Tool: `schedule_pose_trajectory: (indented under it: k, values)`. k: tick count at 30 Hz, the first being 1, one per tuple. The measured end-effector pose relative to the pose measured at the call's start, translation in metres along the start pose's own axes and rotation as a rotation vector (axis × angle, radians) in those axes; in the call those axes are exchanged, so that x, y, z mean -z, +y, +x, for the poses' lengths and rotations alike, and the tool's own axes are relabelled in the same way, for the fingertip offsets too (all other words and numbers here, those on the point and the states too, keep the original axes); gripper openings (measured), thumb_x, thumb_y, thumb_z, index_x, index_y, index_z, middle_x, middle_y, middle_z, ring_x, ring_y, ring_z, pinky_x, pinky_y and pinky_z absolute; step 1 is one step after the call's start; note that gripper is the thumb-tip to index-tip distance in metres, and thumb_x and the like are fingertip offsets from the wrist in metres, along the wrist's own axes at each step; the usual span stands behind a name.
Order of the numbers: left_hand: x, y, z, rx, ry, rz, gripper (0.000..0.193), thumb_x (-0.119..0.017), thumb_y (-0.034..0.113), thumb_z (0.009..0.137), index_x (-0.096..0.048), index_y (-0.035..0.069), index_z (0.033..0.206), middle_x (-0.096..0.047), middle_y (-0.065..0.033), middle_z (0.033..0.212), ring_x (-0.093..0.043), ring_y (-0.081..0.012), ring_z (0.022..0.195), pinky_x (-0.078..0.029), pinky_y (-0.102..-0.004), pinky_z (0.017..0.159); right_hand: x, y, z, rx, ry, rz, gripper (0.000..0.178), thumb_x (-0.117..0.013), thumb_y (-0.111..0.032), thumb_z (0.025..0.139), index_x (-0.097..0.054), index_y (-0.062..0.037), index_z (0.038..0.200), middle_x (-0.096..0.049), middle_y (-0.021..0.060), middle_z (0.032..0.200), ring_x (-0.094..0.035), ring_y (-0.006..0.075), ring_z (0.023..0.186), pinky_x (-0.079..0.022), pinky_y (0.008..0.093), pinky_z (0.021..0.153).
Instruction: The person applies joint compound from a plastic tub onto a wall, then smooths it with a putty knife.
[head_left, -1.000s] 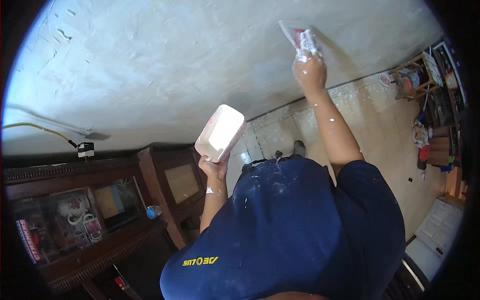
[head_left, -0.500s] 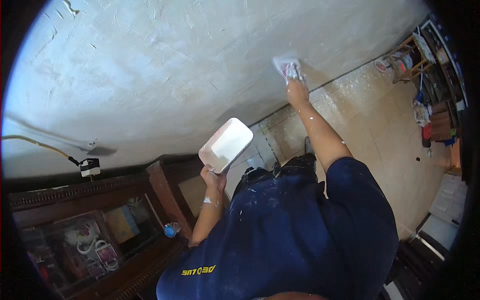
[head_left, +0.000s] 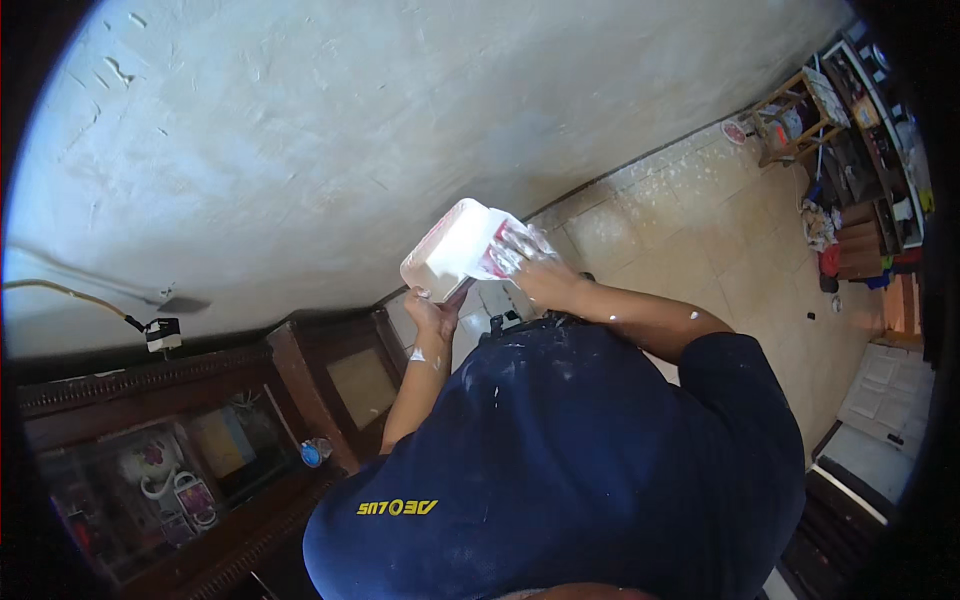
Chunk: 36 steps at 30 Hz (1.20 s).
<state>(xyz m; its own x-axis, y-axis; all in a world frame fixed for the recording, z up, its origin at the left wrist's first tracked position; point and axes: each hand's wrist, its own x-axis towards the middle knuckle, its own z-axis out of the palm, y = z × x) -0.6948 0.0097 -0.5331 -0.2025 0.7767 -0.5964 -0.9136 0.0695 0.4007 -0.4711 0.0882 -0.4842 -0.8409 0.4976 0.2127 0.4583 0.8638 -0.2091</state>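
Observation:
My left hand [head_left: 432,314] grips the lower end of a white rectangular tub [head_left: 438,258], held tilted in front of the wall. White paste smears its wrist. In my right hand [head_left: 538,274], its fingers coated with white paste, is a flat putty spreader [head_left: 493,252] with a white blade and some red on it. The spreader is at the tub's right rim and overlaps its opening. How much paste lies inside is hard to make out. Beyond both hands rises the plastered wall [head_left: 300,150], pale grey-white with ridges and streaks.
A dark wooden cabinet [head_left: 292,370] with glass panes stands at the left below the wall. Near it, a black-and-white box [head_left: 162,334] hangs on a yellowish cable. White spatters mark the tiled floor [head_left: 720,240]. A wooden stool [head_left: 800,120] and household clutter line the far right.
My right hand has come away from the wall with the spreader, back toward me and left to the tub. The tub in my left hand has risen slightly.

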Motion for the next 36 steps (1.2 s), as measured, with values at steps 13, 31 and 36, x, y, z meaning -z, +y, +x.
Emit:
schedule_pose_trajectory:
  k: [13,31,36]
  values:
    - [-0.07,-0.068,-0.002,-0.24,0.163,0.095,0.062,-0.038,0.022,0.065,-0.04,0.003,0.124,-0.048,-0.0172,0.118,-0.049,-0.0386,0.107,-0.042,-0.0535,0.089,0.005,0.219,-0.125,-0.999,0.621,1.531,0.021,-0.053,-0.014,0.085,-0.057,-0.0014,0.101,-0.06,0.0092,0.09,-0.059,0.0209,0.082,-0.049,0.0352,0.074]
    - [-0.133,-0.152,-0.011,-0.135,0.07,0.148,0.064,-0.037,0.025,0.067,-0.039,0.002,0.127,-0.046,-0.0192,0.12,-0.045,-0.0385,0.112,-0.033,-0.0546,0.096,0.092,0.234,-0.025,-0.914,0.509,2.42,0.014,-0.051,-0.027,0.09,-0.054,-0.0127,0.09,-0.057,0.0039,0.082,-0.057,0.0204,0.074,-0.049,0.0357,0.059]
    - [-0.103,-0.147,-0.035,-0.196,0.115,0.165,0.064,-0.037,0.025,0.068,-0.039,0.003,0.127,-0.046,-0.0182,0.122,-0.046,-0.0383,0.112,-0.034,-0.0553,0.095,0.079,0.185,-0.063,-0.928,0.437,2.52,0.019,-0.057,-0.023,0.087,-0.055,-0.0092,0.1,-0.058,0.0046,0.089,-0.057,0.0193,0.083,-0.05,0.034,0.071]
